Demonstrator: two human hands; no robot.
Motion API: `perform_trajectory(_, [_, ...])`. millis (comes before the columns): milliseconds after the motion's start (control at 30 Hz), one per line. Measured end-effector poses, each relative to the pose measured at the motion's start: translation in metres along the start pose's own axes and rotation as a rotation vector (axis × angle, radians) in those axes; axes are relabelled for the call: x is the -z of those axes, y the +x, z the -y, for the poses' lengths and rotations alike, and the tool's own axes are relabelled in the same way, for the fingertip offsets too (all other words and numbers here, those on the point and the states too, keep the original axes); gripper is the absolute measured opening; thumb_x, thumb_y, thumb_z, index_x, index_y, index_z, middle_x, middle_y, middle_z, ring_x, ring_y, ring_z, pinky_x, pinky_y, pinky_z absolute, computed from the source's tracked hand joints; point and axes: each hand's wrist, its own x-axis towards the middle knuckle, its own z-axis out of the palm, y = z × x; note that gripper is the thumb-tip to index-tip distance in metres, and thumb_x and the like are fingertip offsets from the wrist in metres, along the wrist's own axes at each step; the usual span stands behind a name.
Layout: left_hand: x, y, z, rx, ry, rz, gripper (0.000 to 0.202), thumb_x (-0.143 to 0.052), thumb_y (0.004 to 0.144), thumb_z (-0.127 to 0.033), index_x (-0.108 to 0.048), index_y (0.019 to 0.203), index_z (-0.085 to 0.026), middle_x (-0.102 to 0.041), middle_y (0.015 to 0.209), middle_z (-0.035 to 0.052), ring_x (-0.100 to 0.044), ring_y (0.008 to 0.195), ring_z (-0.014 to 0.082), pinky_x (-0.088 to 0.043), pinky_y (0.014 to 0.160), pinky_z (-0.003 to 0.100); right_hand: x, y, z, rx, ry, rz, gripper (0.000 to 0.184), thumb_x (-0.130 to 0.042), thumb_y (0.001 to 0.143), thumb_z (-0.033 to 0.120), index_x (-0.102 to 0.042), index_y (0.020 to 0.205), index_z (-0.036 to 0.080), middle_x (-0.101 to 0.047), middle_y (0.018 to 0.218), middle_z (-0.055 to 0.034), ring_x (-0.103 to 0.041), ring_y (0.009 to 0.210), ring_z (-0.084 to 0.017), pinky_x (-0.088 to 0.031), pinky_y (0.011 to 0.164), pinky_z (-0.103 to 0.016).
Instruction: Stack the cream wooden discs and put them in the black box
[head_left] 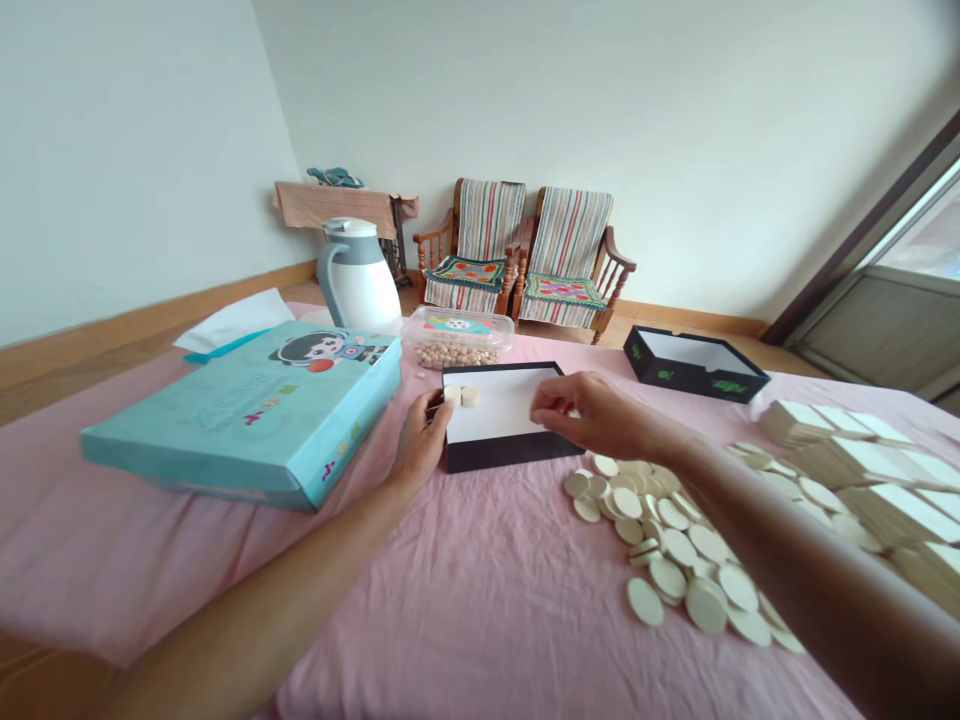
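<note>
A shallow black box (pixel 510 452) with a white inside lies on the pink cloth in front of me. Two small pale round discs (pixel 461 395) stand in its far left corner. My left hand (pixel 421 437) rests on the box's left edge, fingers curled against it. My right hand (pixel 592 412) hovers over the box's right side, fingers pinched together; whatever they hold is hidden. A spread heap of pale round discs (pixel 679 545) lies just right of the box, under my right forearm.
A large teal flat box (pixel 247 415) lies at left. Behind stand a white jug (pixel 358 275), a clear tub of nuts (pixel 457 338) and a second black box (pixel 694 365). Stacks of pale square tiles (pixel 870 470) sit at right. Two wooden chairs (pixel 525 255) line the wall.
</note>
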Motion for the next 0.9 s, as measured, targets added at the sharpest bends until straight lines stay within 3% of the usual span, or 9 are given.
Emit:
perform_trajectory(100, [0.000,0.001,0.001,-0.006,0.010,-0.003,0.042,-0.054,0.078,-0.043,-0.058,0.108,-0.015,-0.064,0.110,0.0090,-0.059,0.102,0.0246,-0.047,0.083,0.034,0.004,-0.039,-0.010,-0.025,-0.032,0.185,0.015,-0.052,0.077,0.016,-0.067,0.078,0.018,-0.067,0.072,-0.0003,-0.060,0.066,-0.012,-0.043,0.063,-0.022])
perform_trajectory(200, [0.000,0.002,0.002,-0.017,0.019,-0.007,0.043,-0.054,0.078,-0.045,-0.058,0.109,-0.015,-0.065,0.108,0.0087,-0.059,0.101,0.0248,-0.047,0.082,0.033,-0.013,-0.061,-0.021,-0.088,-0.165,0.170,0.020,-0.054,0.075,0.019,-0.066,0.091,0.018,-0.067,0.088,-0.0052,-0.061,0.084,-0.018,-0.043,0.074,-0.029])
perform_trajectory(367, [0.001,0.001,0.002,-0.035,0.032,0.000,0.045,-0.053,0.078,-0.046,-0.057,0.110,-0.015,-0.064,0.110,0.0085,-0.059,0.102,0.0247,-0.046,0.083,0.032,-0.046,-0.062,-0.022,-0.179,-0.352,0.141,0.021,-0.055,0.077,0.029,-0.066,0.090,0.017,-0.063,0.091,-0.0096,-0.059,0.087,-0.023,-0.041,0.075,-0.034])
perform_trajectory(533, [0.000,0.000,-0.002,-0.024,0.027,0.009,0.044,-0.055,0.077,-0.046,-0.058,0.107,-0.014,-0.064,0.110,0.0087,-0.059,0.101,0.0246,-0.046,0.083,0.032,-0.060,-0.056,-0.026,-0.244,-0.409,0.115,0.018,-0.058,0.074,0.029,-0.066,0.084,0.017,-0.062,0.086,-0.0102,-0.056,0.088,-0.026,-0.041,0.073,-0.034])
perform_trajectory(633, [0.000,0.000,-0.004,0.000,0.006,0.004,0.043,-0.055,0.076,-0.045,-0.059,0.106,-0.014,-0.064,0.111,0.0089,-0.059,0.101,0.0246,-0.047,0.082,0.032,-0.052,-0.059,-0.037,-0.214,-0.256,0.027,0.017,-0.058,0.073,0.022,-0.065,0.088,0.017,-0.062,0.088,-0.0083,-0.058,0.083,-0.020,-0.042,0.072,-0.030])
perform_trajectory(767, [0.000,-0.001,-0.004,0.016,-0.009,0.001,0.044,-0.056,0.076,-0.045,-0.058,0.108,-0.014,-0.064,0.110,0.0087,-0.059,0.101,0.0248,-0.047,0.079,0.031,-0.027,-0.070,-0.052,-0.199,-0.080,-0.148,0.019,-0.057,0.077,0.029,-0.064,0.091,0.020,-0.063,0.087,-0.0050,-0.058,0.072,-0.015,-0.045,0.068,-0.028])
perform_trajectory(900, [0.000,-0.001,-0.003,0.021,-0.014,0.006,0.045,-0.057,0.075,-0.046,-0.058,0.107,-0.014,-0.064,0.110,0.0089,-0.059,0.100,0.0245,-0.047,0.079,0.031,-0.016,-0.088,-0.057,-0.249,-0.073,-0.126,0.017,-0.057,0.077,0.031,-0.064,0.088,0.020,-0.063,0.085,-0.0040,-0.058,0.070,-0.015,-0.046,0.066,-0.028])
